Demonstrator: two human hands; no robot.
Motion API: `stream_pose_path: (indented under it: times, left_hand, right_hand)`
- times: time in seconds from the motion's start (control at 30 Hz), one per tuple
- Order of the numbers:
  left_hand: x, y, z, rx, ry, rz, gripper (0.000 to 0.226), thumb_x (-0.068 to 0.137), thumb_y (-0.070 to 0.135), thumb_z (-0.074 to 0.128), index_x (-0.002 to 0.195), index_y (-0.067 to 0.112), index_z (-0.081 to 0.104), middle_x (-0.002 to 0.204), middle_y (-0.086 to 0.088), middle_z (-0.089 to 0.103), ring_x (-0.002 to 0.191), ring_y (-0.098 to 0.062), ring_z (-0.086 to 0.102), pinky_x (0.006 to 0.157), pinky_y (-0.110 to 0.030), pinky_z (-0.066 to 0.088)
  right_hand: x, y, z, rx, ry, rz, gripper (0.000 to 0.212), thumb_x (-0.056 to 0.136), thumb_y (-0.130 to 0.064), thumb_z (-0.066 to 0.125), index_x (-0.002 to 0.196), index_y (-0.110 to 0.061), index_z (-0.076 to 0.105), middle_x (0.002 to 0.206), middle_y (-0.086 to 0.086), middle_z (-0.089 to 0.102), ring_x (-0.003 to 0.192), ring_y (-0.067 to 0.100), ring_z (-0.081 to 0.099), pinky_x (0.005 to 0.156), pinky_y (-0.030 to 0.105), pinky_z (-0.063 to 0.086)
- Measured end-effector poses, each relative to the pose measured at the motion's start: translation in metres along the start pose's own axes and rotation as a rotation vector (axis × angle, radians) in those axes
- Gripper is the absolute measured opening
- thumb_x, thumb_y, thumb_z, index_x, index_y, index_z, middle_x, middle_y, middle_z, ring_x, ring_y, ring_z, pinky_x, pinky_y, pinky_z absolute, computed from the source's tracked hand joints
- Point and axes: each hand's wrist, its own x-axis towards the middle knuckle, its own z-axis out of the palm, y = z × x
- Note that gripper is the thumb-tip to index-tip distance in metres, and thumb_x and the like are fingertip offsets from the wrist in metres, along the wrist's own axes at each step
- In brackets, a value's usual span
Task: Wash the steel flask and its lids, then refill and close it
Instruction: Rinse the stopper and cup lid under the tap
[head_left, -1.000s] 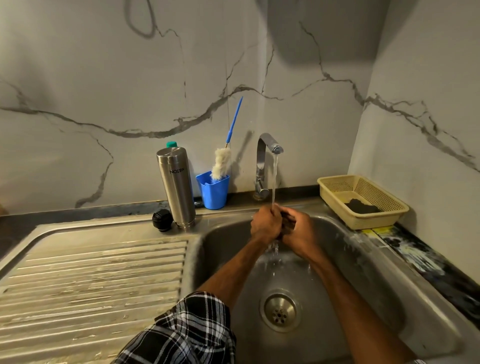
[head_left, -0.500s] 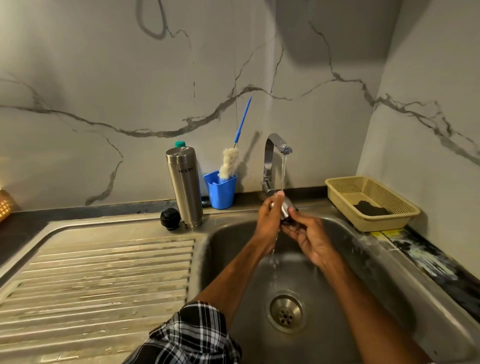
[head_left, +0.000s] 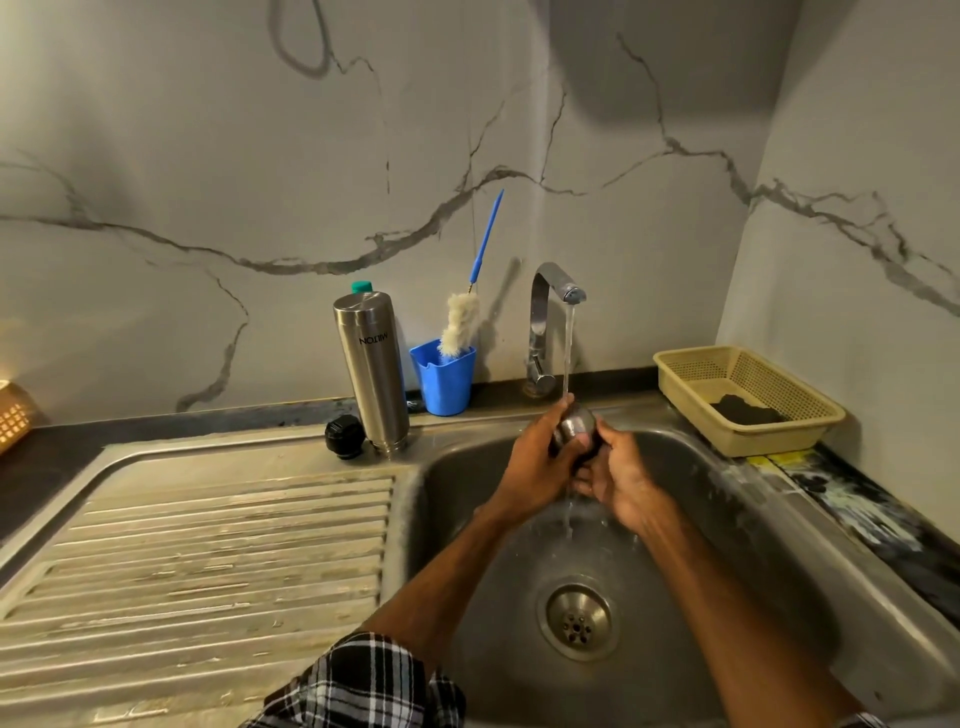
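nearby, flask (head_left: 371, 374), black lid (head_left: 344, 437) and blue cup (head_left: 444, 384) stand left of the tap (head_left: 540, 322).

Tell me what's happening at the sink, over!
Left hand and right hand: grip on steel lid, under running tap. Steel flask stands upside down on drainboard, black lid beside it. Nothing in the way.

- The steel lid (head_left: 574, 428) I hold is glossy, wet metal.
- My flask (head_left: 371, 374) is brushed steel with a soft shine.
- Its black cap (head_left: 344, 437) looks like matt plastic.
- The drainboard (head_left: 208, 545) is dull, scuffed steel.
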Motion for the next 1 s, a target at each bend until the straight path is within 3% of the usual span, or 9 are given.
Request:
stream_pose_path:
  times: [0.1, 0.23, 0.33, 0.53, 0.67, 0.73, 0.83, 0.9, 1.0]
  left_hand:
    - [0.001, 0.0, -0.004, -0.041, 0.051, -0.138, 0.058, 0.099, 0.031, 0.063, 0.151, 0.017, 0.039, 0.136, -0.003, 0.061, 0.121, -0.014, 0.062, 0.106, -0.038, 0.051]
    - [0.006, 0.005, -0.007, 0.044, 0.121, -0.169, 0.047, 0.1, 0.033, 0.062, 0.141, 0.013, 0.049, 0.121, 0.0, 0.066, 0.102, -0.005, 0.063, 0.099, -0.031, 0.054]
    - [0.008, 0.01, -0.006, 0.15, 0.107, -0.13, 0.032, 0.101, 0.027, 0.061, 0.129, 0.012, 0.056, 0.11, 0.006, 0.064, 0.086, 0.005, 0.058, 0.087, -0.016, 0.052]
    - [0.005, -0.002, 0.001, 0.294, 0.06, -0.012, 0.023, 0.092, 0.025, 0.07, 0.112, 0.017, 0.064, 0.107, 0.001, 0.07, 0.097, -0.009, 0.065, 0.092, -0.038, 0.057]
    - [-0.005, -0.001, -0.004, 0.183, 0.146, -0.088, 0.065, 0.086, 0.045, 0.075, 0.139, 0.02, 0.047, 0.117, 0.01, 0.067, 0.103, 0.004, 0.063, 0.093, -0.016, 0.05]
    - [-0.009, 0.003, -0.003, 0.114, 0.235, -0.175, 0.062, 0.085, 0.042, 0.078, 0.135, 0.021, 0.049, 0.106, 0.017, 0.063, 0.09, 0.01, 0.062, 0.08, -0.007, 0.049]
    - [-0.009, 0.001, 0.001, 0.059, 0.37, -0.289, 0.036, 0.084, 0.045, 0.079, 0.107, 0.023, 0.062, 0.096, 0.008, 0.067, 0.084, -0.005, 0.066, 0.075, -0.016, 0.054]
    - [-0.006, 0.002, 0.002, -0.081, 0.291, -0.362, 0.024, 0.091, 0.041, 0.072, 0.093, 0.017, 0.071, 0.083, 0.004, 0.072, 0.074, -0.006, 0.069, 0.07, -0.019, 0.053]
    - [-0.002, 0.006, 0.004, -0.334, 0.209, -0.463, 0.028, 0.099, 0.033, 0.064, 0.096, 0.007, 0.074, 0.08, -0.002, 0.074, 0.066, -0.006, 0.069, 0.06, -0.019, 0.054]
  right_hand:
    - [-0.006, 0.002, 0.01, -0.051, -0.001, -0.017, 0.043, 0.105, -0.046, 0.035, 0.118, -0.013, 0.059, 0.111, 0.018, 0.068, 0.105, 0.03, 0.066, 0.08, 0.04, 0.055]
    - [-0.009, 0.003, 0.022, -0.18, 0.07, -0.141, 0.037, 0.107, -0.04, 0.033, 0.102, -0.017, 0.062, 0.105, 0.012, 0.068, 0.095, 0.023, 0.067, 0.081, 0.038, 0.056]
    - [-0.004, 0.004, 0.026, -0.266, 0.119, -0.222, 0.043, 0.106, -0.043, 0.036, 0.123, -0.013, 0.061, 0.12, 0.015, 0.067, 0.104, 0.024, 0.065, 0.09, 0.039, 0.054]
    - [0.004, 0.005, 0.02, -0.366, 0.105, -0.218, 0.057, 0.092, -0.048, 0.062, 0.138, -0.018, 0.051, 0.128, 0.014, 0.062, 0.112, 0.027, 0.06, 0.092, 0.04, 0.053]
    - [0.006, 0.006, 0.013, -0.134, 0.02, -0.121, 0.053, 0.092, -0.055, 0.058, 0.123, -0.012, 0.06, 0.113, 0.014, 0.069, 0.102, 0.027, 0.069, 0.088, 0.042, 0.057]
    - [0.008, 0.008, 0.013, 0.017, 0.056, -0.089, 0.056, 0.093, -0.057, 0.056, 0.122, -0.01, 0.061, 0.112, 0.019, 0.07, 0.102, 0.031, 0.07, 0.092, 0.047, 0.057]
    - [0.011, 0.007, 0.015, 0.095, 0.094, -0.072, 0.067, 0.091, -0.061, 0.055, 0.132, -0.009, 0.054, 0.121, 0.023, 0.066, 0.107, 0.035, 0.068, 0.095, 0.053, 0.055]
    - [0.011, 0.005, 0.018, 0.116, 0.109, -0.048, 0.068, 0.092, -0.061, 0.053, 0.138, -0.01, 0.049, 0.127, 0.024, 0.062, 0.109, 0.037, 0.066, 0.094, 0.054, 0.055]
    - [0.009, 0.006, 0.02, 0.033, 0.148, -0.017, 0.062, 0.097, -0.059, 0.045, 0.137, -0.011, 0.049, 0.126, 0.024, 0.061, 0.106, 0.036, 0.066, 0.093, 0.053, 0.055]
